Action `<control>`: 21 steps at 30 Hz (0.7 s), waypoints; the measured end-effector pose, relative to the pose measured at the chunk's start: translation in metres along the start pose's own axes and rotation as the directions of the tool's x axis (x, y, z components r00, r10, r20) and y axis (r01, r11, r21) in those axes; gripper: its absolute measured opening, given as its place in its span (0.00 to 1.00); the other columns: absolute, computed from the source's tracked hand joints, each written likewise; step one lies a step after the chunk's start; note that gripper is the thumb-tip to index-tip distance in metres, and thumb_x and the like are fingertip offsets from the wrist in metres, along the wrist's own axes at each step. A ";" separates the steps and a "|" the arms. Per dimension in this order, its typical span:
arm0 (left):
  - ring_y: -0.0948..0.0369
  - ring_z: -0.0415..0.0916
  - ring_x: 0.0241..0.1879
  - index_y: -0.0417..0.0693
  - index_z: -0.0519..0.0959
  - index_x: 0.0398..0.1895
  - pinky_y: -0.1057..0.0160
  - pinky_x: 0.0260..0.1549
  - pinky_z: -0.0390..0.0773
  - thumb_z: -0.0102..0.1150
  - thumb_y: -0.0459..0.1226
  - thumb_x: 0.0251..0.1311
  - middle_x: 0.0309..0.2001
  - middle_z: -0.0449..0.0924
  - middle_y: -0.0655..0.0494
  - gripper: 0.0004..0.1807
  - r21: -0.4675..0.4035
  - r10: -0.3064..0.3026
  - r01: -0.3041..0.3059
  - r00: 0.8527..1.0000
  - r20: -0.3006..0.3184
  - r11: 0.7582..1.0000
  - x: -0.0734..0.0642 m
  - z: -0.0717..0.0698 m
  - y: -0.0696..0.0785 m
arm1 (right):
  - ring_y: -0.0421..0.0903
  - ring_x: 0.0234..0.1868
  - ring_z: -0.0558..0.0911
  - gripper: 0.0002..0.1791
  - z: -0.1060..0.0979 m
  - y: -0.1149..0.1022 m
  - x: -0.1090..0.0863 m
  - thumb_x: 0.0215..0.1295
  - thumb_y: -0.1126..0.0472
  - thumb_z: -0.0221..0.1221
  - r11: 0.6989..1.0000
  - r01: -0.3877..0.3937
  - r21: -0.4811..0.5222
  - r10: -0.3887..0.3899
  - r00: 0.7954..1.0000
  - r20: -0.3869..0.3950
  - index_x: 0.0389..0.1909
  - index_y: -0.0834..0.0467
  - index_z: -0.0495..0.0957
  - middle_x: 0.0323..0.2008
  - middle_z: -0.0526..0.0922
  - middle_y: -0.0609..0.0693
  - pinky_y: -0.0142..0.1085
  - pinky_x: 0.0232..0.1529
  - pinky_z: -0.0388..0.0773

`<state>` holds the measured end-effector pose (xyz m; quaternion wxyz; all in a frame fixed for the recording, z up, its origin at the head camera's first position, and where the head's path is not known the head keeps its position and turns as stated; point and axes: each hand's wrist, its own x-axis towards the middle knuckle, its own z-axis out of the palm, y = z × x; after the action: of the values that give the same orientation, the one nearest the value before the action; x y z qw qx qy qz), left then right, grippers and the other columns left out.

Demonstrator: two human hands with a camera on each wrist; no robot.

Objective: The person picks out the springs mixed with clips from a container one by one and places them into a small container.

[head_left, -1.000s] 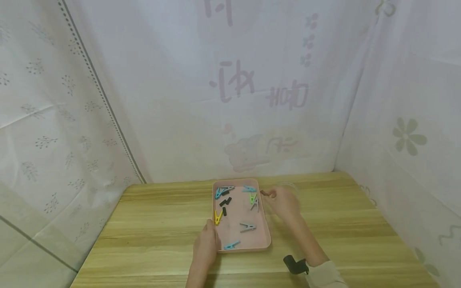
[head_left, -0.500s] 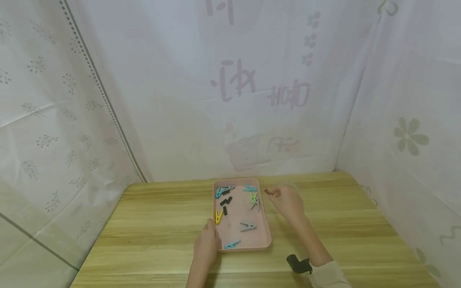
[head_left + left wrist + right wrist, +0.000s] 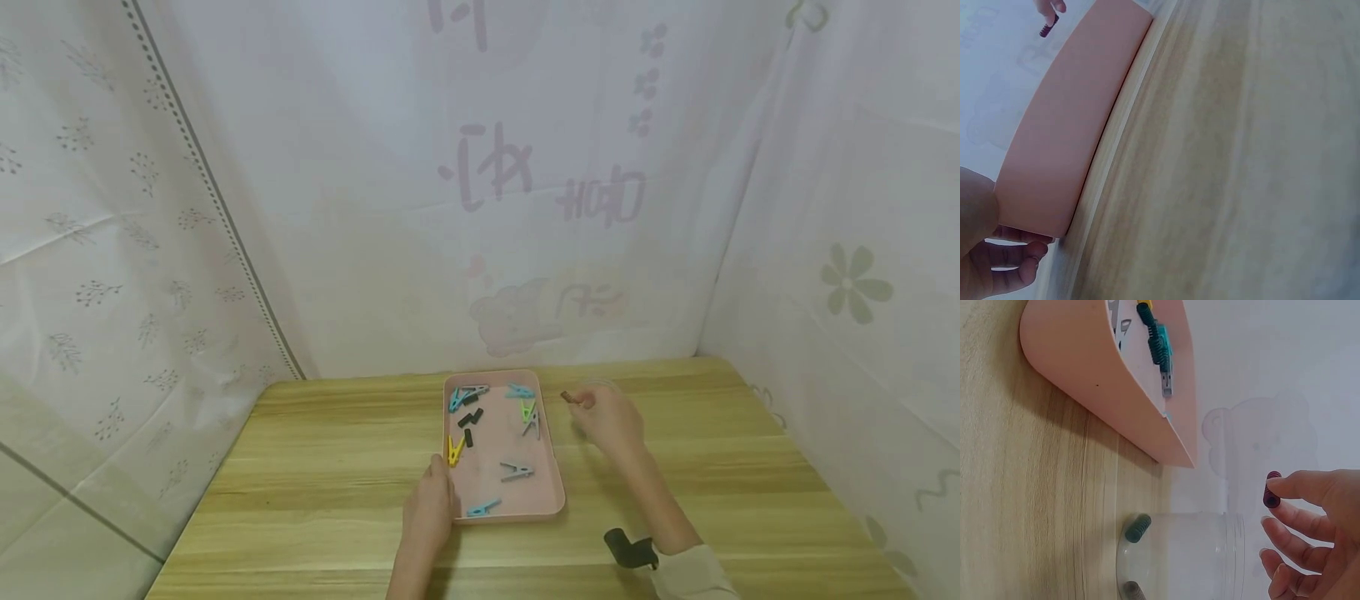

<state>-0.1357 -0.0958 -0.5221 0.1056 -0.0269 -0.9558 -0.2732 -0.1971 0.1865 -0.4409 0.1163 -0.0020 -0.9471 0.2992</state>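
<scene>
My left hand [image 3: 429, 507] grips the near left corner of a pink tray [image 3: 555, 492], which sits on the table. In the left wrist view its thumb lies along the tray wall [image 3: 1066, 125] with the fingers curled around the corner. To the right of the tray, my right hand [image 3: 609, 423] pinches a small dark red ribbed cylinder [image 3: 1272, 489] between thumb and index finger. Below that hand, a clear plastic jar [image 3: 1200, 550] holds green [image 3: 1138, 528] and greyish ribbed cylinders [image 3: 1133, 590]. Inside the tray lie several dark ribbed cylinders [image 3: 468, 438] and clothespins, among them a yellow clothespin [image 3: 454, 452].
Blue [image 3: 483, 508], grey [image 3: 517, 472] and green clothespins [image 3: 527, 410] are spread about the tray. A black wrist mount [image 3: 628, 550] sits on the right forearm. Printed white curtains [image 3: 375, 208] rise behind and beside the wooden table [image 3: 315, 467].
My right hand has moved a little to the right, away from the tray's edge, carrying the red ribbed cylinder. The left hand keeps its hold on the tray.
</scene>
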 end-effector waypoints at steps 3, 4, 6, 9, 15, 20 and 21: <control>0.63 0.63 0.17 0.41 0.69 0.38 0.66 0.12 0.65 0.50 0.30 0.72 0.22 0.69 0.55 0.03 -0.003 -0.002 0.002 1.000 0.003 1.000 0.000 0.000 0.000 | 0.54 0.39 0.83 0.12 -0.001 0.003 0.000 0.64 0.58 0.64 1.000 -0.012 0.014 0.012 1.000 0.012 0.43 0.60 0.85 0.42 0.85 0.57 0.37 0.26 0.76; 0.63 0.63 0.17 0.41 0.69 0.38 0.66 0.12 0.64 0.50 0.30 0.72 0.22 0.68 0.55 0.03 -0.003 -0.003 0.003 1.000 0.004 1.000 0.001 0.000 0.000 | 0.54 0.38 0.83 0.12 -0.001 0.003 -0.001 0.64 0.57 0.64 1.000 -0.018 0.019 0.017 1.000 0.017 0.44 0.60 0.85 0.43 0.85 0.57 0.37 0.26 0.75; 0.63 0.62 0.17 0.41 0.69 0.38 0.67 0.12 0.64 0.50 0.30 0.72 0.22 0.68 0.56 0.03 -0.002 0.001 -0.001 1.000 0.007 1.000 0.001 0.001 -0.001 | 0.54 0.37 0.84 0.14 -0.002 0.005 -0.001 0.64 0.57 0.63 0.999 -0.032 0.029 0.032 0.999 0.029 0.46 0.60 0.84 0.43 0.85 0.58 0.36 0.24 0.75; 0.64 0.62 0.17 0.41 0.69 0.38 0.68 0.12 0.64 0.50 0.31 0.73 0.22 0.67 0.56 0.03 -0.011 0.003 -0.003 1.000 0.015 1.000 0.001 0.001 -0.002 | 0.54 0.37 0.84 0.15 -0.004 0.007 0.000 0.64 0.55 0.62 0.998 -0.051 0.024 0.050 0.998 0.039 0.47 0.60 0.84 0.44 0.86 0.59 0.36 0.24 0.74; 0.64 0.62 0.17 0.40 0.70 0.41 0.69 0.12 0.64 0.50 0.32 0.74 0.23 0.68 0.56 0.03 -0.037 0.019 -0.017 0.999 0.040 0.999 0.003 0.000 -0.005 | 0.55 0.36 0.85 0.16 -0.009 0.012 0.001 0.66 0.53 0.64 0.999 -0.043 -0.009 0.043 0.999 0.024 0.46 0.60 0.84 0.42 0.87 0.60 0.36 0.23 0.75; 0.65 0.65 0.18 0.39 0.73 0.46 0.69 0.14 0.66 0.50 0.34 0.74 0.25 0.74 0.55 0.06 -0.042 0.019 -0.017 0.998 0.052 0.999 0.004 -0.001 -0.010 | 0.54 0.36 0.84 0.16 -0.009 0.015 0.001 0.66 0.51 0.65 0.999 -0.034 -0.009 0.034 0.999 0.010 0.45 0.59 0.85 0.40 0.87 0.58 0.36 0.22 0.73; 0.65 0.65 0.19 0.39 0.73 0.47 0.69 0.14 0.67 0.50 0.34 0.74 0.25 0.74 0.55 0.07 -0.042 0.017 -0.015 0.998 0.055 0.999 0.003 -0.001 -0.011 | 0.54 0.35 0.84 0.16 -0.009 0.015 0.001 0.66 0.51 0.65 0.999 -0.035 -0.008 0.035 0.999 0.010 0.45 0.59 0.85 0.40 0.87 0.58 0.36 0.21 0.73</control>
<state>-0.1401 -0.1054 -0.5262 0.0805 -0.0443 -0.9521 -0.2915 -0.1966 0.2044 -0.4419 0.1064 -0.0174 -0.9486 0.2974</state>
